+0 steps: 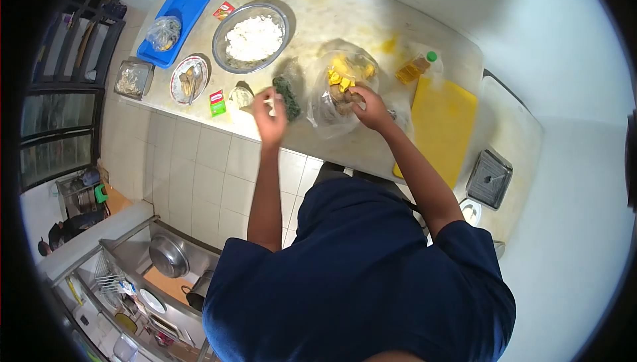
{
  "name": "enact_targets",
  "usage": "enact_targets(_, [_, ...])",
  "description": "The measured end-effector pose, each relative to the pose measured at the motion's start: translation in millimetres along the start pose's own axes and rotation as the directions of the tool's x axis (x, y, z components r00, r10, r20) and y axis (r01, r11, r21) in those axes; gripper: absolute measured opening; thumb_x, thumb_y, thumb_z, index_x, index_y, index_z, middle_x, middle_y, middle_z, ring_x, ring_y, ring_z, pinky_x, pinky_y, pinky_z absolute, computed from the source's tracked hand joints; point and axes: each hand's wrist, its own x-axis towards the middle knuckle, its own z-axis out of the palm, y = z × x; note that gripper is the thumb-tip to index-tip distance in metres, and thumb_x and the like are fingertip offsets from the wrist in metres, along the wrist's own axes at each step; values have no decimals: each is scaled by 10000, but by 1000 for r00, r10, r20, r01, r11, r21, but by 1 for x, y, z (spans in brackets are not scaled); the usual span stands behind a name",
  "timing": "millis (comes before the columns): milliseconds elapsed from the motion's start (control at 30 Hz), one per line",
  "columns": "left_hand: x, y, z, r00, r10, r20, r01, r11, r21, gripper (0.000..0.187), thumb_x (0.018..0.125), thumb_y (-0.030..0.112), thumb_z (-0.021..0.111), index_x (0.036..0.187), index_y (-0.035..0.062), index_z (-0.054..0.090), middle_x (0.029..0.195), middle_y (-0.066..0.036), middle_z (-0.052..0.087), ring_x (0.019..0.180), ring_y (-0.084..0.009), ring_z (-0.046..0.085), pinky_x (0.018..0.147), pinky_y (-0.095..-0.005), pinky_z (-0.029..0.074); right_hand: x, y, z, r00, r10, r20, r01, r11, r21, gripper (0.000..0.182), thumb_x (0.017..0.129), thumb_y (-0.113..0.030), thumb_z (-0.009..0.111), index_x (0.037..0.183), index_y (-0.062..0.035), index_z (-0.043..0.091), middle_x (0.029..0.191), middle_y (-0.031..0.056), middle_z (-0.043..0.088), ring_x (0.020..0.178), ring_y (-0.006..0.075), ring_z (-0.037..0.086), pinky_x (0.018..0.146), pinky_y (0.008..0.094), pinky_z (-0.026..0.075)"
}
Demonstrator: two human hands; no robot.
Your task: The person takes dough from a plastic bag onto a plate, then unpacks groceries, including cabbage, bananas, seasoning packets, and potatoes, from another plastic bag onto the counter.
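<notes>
My left hand is raised over the front edge of the counter, fingers curled together around something small and pale that I cannot make out. Beside it lies a dark green leafy bundle in clear plastic. My right hand reaches into an opened clear plastic bag, its fingers closed at a brown lump; what they grip is partly hidden. Yellow chunks lie in the bag above the lump. To the left of my left hand sits a small pale round item.
A steel bowl of white shreds, a plate with a spoon, a green-red packet and a blue tray stand left. An oil bottle, a yellow cutting board and a black tray are right.
</notes>
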Motion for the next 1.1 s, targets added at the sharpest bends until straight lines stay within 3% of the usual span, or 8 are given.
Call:
enact_targets(67, [-11, 35, 28, 938, 245, 244, -240, 969, -49, 171, 863, 19, 584, 1031, 12, 618, 986, -154, 638, 904, -276, 625, 829, -361, 487, 8, 11, 0, 998, -58, -33, 54, 992, -111, 415, 795, -77, 618, 1204, -9, 586, 1265, 238, 568, 1178, 392, 542, 1015, 405, 436])
enact_targets(133, [-26, 63, 56, 844, 93, 528, 12, 981, -192, 153, 854, 36, 569, 997, 0, 612, 992, -200, 619, 980, -379, 605, 811, -441, 493, 12, 21, 1, 996, -69, -60, 56, 980, -192, 424, 787, -69, 608, 1205, -8, 583, 1284, 250, 549, 1212, 410, 507, 1057, 420, 397])
enact_targets(233, [-27, 49, 106, 703, -52, 709, 105, 994, -32, 207, 837, 41, 561, 1033, -10, 602, 1028, -231, 618, 1023, -408, 599, 807, -478, 499, 16, 25, -3, 999, 42, -14, -44, 981, -191, 453, 768, -59, 611, 1215, 1, 570, 1290, 263, 534, 1235, 406, 487, 1068, 426, 386])
enact_targets(333, [-25, 27, 143, 727, -78, 682, -103, 970, 220, 267, 821, 52, 565, 1079, -12, 589, 1055, -260, 616, 1038, -427, 587, 807, -492, 497, 16, 7, -14, 995, 76, 71, -63, 982, -176, 625, 699, 9, 653, 1304, -6, 498, 1351, 228, 490, 1274, 378, 461, 1076, 407, 381])
enact_targets(533, [-3, 0, 194, 753, 151, 641, -322, 934, 158, 283, 823, 32, 552, 1102, -11, 576, 1021, -267, 617, 901, -449, 590, 818, -497, 492, 16, 21, -19, 1000, 9, 4, -7, 969, -245, 725, 670, 68, 651, 1361, -28, 454, 1353, 204, 486, 1285, 372, 445, 1080, 394, 383])
enact_targets(633, [23, 18, 199, 537, -71, 841, 21, 997, 70, 240, 844, 72, 555, 1059, -25, 604, 974, -283, 630, 909, -449, 600, 826, -496, 489, 26, 17, -25, 998, 65, 25, -60, 989, -138, 702, 675, 76, 647, 1346, -27, 467, 1341, 201, 491, 1272, 373, 453, 1072, 391, 391])
enact_targets(933, [47, -43, 262, 640, -88, 763, -98, 976, 194, 276, 914, 171, 485, 987, -40, 647, 1001, -282, 649, 922, -429, 635, 808, -485, 500, 34, 28, -32, 961, 271, 63, -244, 930, -276, 630, 717, -13, 661, 1322, -27, 486, 1261, 195, 521, 1199, 371, 500, 1040, 395, 409])
enact_targets(1100, [79, -46, 259, 479, -149, 865, -43, 980, 193, 326, 904, 198, 498, 1099, -24, 636, 1098, -269, 640, 1054, -403, 603, 903, -445, 476, 38, 33, -29, 960, 281, 18, -270, 937, -223, 642, 738, -27, 662, 1344, -18, 449, 1287, 191, 490, 1208, 373, 487, 1045, 395, 406])
